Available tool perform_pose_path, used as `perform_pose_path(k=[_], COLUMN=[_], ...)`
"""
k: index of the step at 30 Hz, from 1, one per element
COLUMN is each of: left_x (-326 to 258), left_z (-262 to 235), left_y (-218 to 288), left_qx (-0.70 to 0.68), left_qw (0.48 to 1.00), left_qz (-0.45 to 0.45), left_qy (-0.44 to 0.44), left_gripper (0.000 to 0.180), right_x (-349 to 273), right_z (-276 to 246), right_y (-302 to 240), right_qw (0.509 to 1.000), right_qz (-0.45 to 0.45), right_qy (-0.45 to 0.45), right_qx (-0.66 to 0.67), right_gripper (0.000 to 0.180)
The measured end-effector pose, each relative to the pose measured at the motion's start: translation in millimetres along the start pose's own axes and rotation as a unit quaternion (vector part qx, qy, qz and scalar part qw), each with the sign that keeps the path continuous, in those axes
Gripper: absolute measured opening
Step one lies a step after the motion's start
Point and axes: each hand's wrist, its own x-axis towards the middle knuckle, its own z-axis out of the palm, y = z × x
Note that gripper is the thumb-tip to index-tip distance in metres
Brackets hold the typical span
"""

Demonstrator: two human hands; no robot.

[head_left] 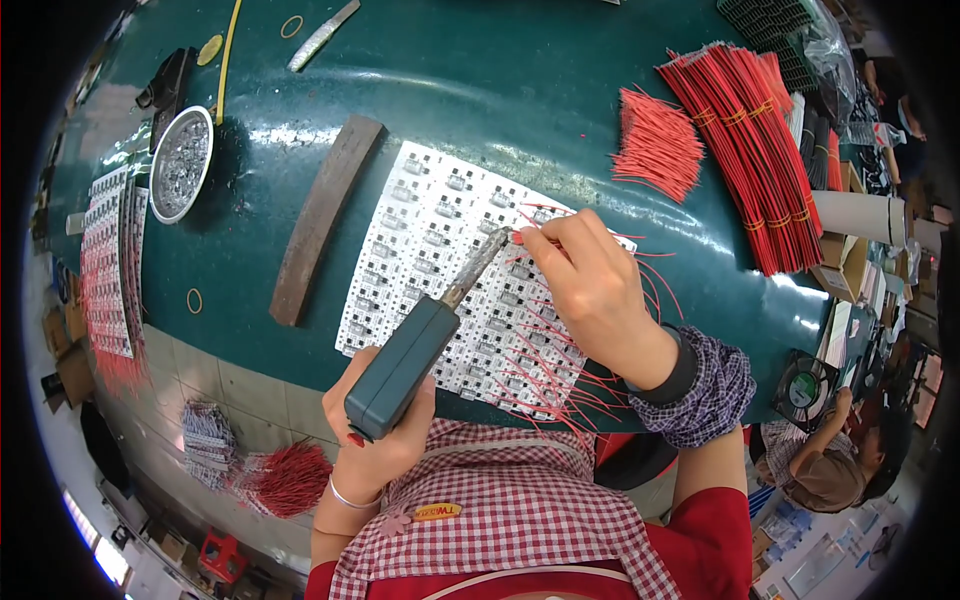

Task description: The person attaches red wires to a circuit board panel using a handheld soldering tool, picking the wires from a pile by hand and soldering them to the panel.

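From the head camera, your left hand (375, 440) is clenched round the green handle of the soldering iron (425, 340), whose tip comes down on the white circuit board panel (440, 250) near the panel's far right corner. Your right hand (590, 285) pinches a thin red wire (545, 222) between thumb and forefinger, right at that tip. The panel lies on the green bench (500, 90), just in front of your apron, with soldered red leads fanning off its right and near edges.

Keep the wire end flat on its pad and your fingers back from the hot tip. The slim handle held at its rear looks prone to wobble, so brace that wrist.

Left of the panel lies a dark wooden bar (325, 215); beyond the panel's right side sit loose cut red wires (655, 140) and tied red bundles (750, 150).
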Motion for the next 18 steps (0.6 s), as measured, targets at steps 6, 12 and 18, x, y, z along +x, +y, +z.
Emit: perform_pose_path(k=[6, 12, 18], left_x=[-5.4, -12.1, -9.6], left_z=[-0.6, -0.6, 0.4], left_y=[-3.8, -6.8, -5.4], left_qx=[0.018, -0.002, -0.013], left_qw=[1.0, 0.998, 0.998], left_qz=[0.015, 0.025, 0.036], left_qy=[-0.004, 0.05, 0.051], left_gripper=[0.014, 0.02, 0.023], right_x=[0.7, -0.6, -1.1], right_z=[0.7, 0.0, 2.4], right_y=[-0.8, -2.8, -4.9], right_qw=[1.0, 1.0, 0.999], right_qz=[-0.005, 0.004, 0.033], right_qy=[0.003, -0.007, 0.024], right_qx=[-0.014, -0.026, 0.011], right_gripper=[0.023, 0.022, 0.033])
